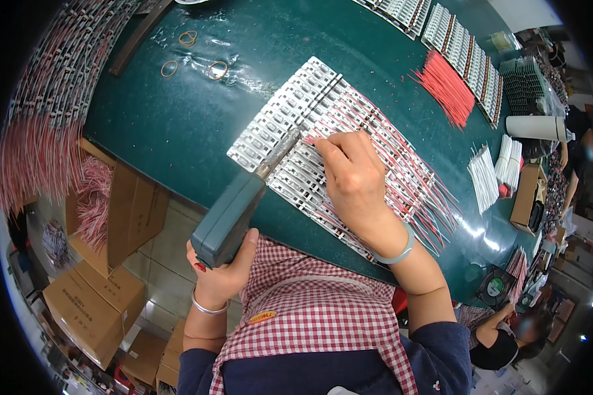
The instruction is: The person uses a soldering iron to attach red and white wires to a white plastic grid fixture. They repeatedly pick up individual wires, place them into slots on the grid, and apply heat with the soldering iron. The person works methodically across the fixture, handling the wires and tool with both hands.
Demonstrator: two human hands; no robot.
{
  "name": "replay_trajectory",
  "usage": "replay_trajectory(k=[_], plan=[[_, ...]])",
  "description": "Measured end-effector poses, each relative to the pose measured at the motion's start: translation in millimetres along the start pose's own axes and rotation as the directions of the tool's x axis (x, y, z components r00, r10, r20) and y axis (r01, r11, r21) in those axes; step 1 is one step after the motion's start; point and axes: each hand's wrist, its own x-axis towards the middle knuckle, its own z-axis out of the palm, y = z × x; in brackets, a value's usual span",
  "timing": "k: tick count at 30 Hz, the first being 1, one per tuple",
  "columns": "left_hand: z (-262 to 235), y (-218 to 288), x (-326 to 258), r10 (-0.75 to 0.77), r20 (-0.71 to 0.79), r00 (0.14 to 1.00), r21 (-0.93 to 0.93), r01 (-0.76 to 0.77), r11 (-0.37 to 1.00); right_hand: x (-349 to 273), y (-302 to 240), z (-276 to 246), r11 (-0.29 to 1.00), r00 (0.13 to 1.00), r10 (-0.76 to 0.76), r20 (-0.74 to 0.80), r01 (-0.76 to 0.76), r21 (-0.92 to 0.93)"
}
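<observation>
My left hand is wrapped round the handle of a dark green soldering gun. The gun's long metal tip reaches up and right onto a panel of small white circuit boards. Just right of that tip, my right hand hovers low over the panel, thumb and fingers pinched on a thin red wire. Many red and white wires run from the boards' right part and trail past the panel's right edge. On the left rows no wires show.
Loose red wires lie in a pile at the far right, near further board panels and white wire bundles. Rubber bands rest at the far left. Wired boards hang at left above cardboard boxes. Other people sit at right.
</observation>
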Motion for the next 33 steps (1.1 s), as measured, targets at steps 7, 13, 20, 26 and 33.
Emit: replay_trajectory(k=[7,13,20,26,33], plan=[[0.0,-0.7,-0.3,-0.035,0.043,0.998,-0.039,0.036,0.999,-0.3,-0.1,0.7,1.0,1.0,-0.011,0.021,0.011,-0.029],[1.6,-1.5,-0.1,-0.047,0.037,0.998,-0.041,0.049,0.998,-0.2,-0.1,1.2,0.998,0.999,-0.028,0.036,0.03,-0.059],[-2.7,3.4,2.3,-0.059,0.078,0.995,0.015,0.058,0.998,0.3,-0.1,1.9,0.996,0.998,-0.044,0.043,0.048,-0.08],[-7.4,-11.7,-14.7,-0.045,0.081,0.996,-0.036,0.048,0.998,1.3,-1.2,0.3,0.995,0.998,-0.042,0.048,0.046,-0.089],[-10.8,-11.1,-18.7,-0.077,0.082,0.994,-0.085,0.084,0.993,-0.1,-0.8,2.7,0.997,0.999,-0.044,0.016,0.044,-0.063]])
